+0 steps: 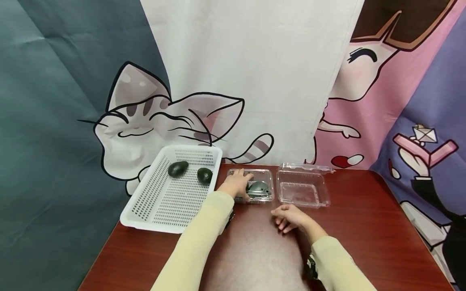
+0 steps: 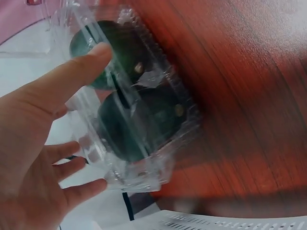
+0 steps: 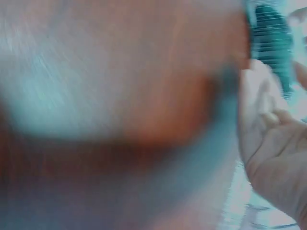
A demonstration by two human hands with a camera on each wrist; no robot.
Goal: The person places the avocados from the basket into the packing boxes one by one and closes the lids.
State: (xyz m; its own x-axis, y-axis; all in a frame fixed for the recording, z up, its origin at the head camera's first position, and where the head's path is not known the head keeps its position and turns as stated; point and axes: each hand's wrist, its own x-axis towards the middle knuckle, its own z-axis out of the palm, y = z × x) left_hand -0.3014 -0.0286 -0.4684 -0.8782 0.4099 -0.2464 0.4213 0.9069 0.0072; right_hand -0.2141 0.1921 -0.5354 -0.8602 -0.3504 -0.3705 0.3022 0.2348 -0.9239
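Over the lidded clamshell box (image 1: pixel 265 173), I see the person's left hand (image 1: pixel 236 184) spread wide, its thumb stretched well away from the other fingers (image 2: pixel 79 192). They grip nothing, and I cannot tell whether the fingertips bear on the plastic. My left-wrist view puts the thumb across the lid and shows two avocados (image 2: pixel 144 122) lying side by side beneath it; from the head view I make out just one, the hand covering the rest. In front of the boxes, the right hand (image 1: pixel 289 218) is held over the wooden table (image 1: pixel 367 230), fingers loosely bent, nothing visible in its grasp. Its own wrist view is mostly blur, though a dark green shape shows beyond the fingers.

Just right of the lidded box, an open clamshell (image 1: pixel 322 192) has its lid tipped back toward the printed curtain (image 1: pixel 269 81). On the left, a white perforated basket (image 1: pixel 154 227) holds two more avocados (image 1: pixel 178 169), well apart; its rim also enters the bottom of my left-wrist view.

Both boxes sit close to the table's back edge, so room is tight there, and between basket and open clamshell too. I have broad tabletop toward the person and off to the right
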